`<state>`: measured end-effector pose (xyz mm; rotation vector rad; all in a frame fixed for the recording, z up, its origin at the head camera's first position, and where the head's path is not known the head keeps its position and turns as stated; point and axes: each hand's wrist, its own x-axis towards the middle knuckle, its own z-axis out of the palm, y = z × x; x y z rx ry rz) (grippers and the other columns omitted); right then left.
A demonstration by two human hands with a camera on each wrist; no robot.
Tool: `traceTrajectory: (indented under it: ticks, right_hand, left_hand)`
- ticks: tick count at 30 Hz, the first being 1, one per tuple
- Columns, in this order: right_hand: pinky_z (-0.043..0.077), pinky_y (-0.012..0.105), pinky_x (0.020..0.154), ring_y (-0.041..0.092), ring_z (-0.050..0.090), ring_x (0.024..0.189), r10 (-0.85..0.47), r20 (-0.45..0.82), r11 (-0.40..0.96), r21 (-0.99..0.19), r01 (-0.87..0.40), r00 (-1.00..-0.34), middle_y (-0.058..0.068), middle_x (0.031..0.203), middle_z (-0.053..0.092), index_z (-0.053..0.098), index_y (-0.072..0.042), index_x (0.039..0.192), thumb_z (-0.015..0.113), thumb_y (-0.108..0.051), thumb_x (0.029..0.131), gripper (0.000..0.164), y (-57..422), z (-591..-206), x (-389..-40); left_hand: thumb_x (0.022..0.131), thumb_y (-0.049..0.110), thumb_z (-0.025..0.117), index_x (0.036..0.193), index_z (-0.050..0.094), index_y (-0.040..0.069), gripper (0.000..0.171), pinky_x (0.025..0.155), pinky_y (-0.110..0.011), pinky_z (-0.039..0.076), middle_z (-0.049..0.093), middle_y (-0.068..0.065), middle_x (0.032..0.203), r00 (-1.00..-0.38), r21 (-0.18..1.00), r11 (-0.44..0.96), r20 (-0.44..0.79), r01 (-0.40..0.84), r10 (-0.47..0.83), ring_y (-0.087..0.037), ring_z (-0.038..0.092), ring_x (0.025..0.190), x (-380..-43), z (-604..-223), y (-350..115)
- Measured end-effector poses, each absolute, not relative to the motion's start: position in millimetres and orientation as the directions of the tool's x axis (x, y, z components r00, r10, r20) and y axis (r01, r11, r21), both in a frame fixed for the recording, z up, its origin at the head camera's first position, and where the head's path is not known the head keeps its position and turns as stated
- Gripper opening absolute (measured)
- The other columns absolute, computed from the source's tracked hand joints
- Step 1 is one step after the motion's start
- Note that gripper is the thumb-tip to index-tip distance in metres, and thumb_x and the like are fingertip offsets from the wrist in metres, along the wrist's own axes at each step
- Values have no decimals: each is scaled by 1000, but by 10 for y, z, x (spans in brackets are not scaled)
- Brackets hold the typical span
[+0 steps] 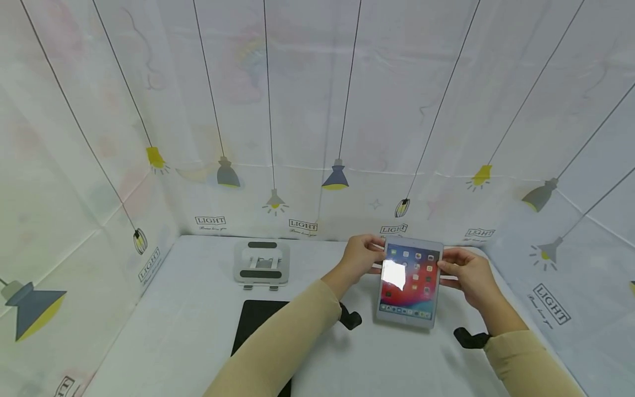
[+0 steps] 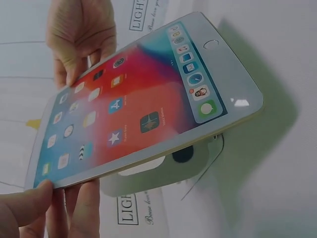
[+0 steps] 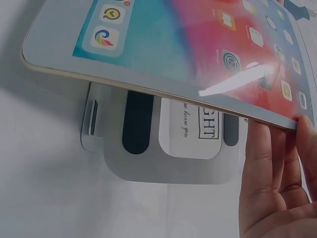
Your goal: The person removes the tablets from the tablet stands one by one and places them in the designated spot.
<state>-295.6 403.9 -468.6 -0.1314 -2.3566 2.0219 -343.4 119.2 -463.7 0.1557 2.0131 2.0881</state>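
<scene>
Together, Two Hands Hold a White Tablet

Closest of all are the two tan sleeves, reaching in from the bottom. A flat black thing lies on the white table, and the left sleeve covers part of it. Each wrist has a small black piece sticking out.

A bit farther off is the white tablet, on the right side of the table. It is tipped back, with its round button at the bottom. The screen is on, all red and blue with lots of little pictures, and a bright patch of light shines on it. The left hand pinches its left edge near the top, thumb in front and fingers behind. The right hand pinches the right edge the same way.

Just behind the tablet is a gray stand with black pads and a hole in it. I can't tell if the tablet touches it.

Near the back, on the left, another gray stand lies on the table with two dark strips. Last comes the pale wall, with hanging lamps and the word LIGHT printed on it.
</scene>
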Motion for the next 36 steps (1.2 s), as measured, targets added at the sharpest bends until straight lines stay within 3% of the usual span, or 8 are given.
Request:
traceTrajectory:
  ticks: [8,13,19,36]
  right_hand:
    - [69,33,72,8,74,85,71,-48,187,-981,60,-996,-10,90,71,75,-14,117,75,-15,103,14,3976,-4705,-2890]
    - [69,33,76,9,74,87,76,-90,221,-970,105,-993,-11,93,71,72,-10,125,73,-16,104,22,3976,-4762,-2884]
    - [69,33,78,9,74,89,75,-131,224,-964,145,-989,-11,95,72,68,-7,130,71,-16,105,27,3985,-4836,-2860]
    - [69,33,76,10,74,87,78,-183,222,-955,196,-980,-10,95,72,68,-8,130,75,-19,103,30,3902,-4857,-2755]
  left_hand:
    - [97,2,76,106,78,16,17,71,-38,70,72,-4,95,-964,992,11,-128,-130,233,-18,76,82,-3382,-4702,1151]
    - [96,1,77,103,77,16,16,78,-48,69,72,-6,94,-962,988,9,-153,-155,225,-18,75,80,-3359,-4740,1149]
    - [95,-1,77,102,77,14,16,65,-37,69,73,-6,92,-959,986,9,-163,-165,231,-18,75,77,-3318,-4781,1143]
    - [96,4,78,103,76,14,13,64,-35,68,73,-6,94,-951,980,28,-197,-196,239,-18,76,79,-3243,-4913,1082]
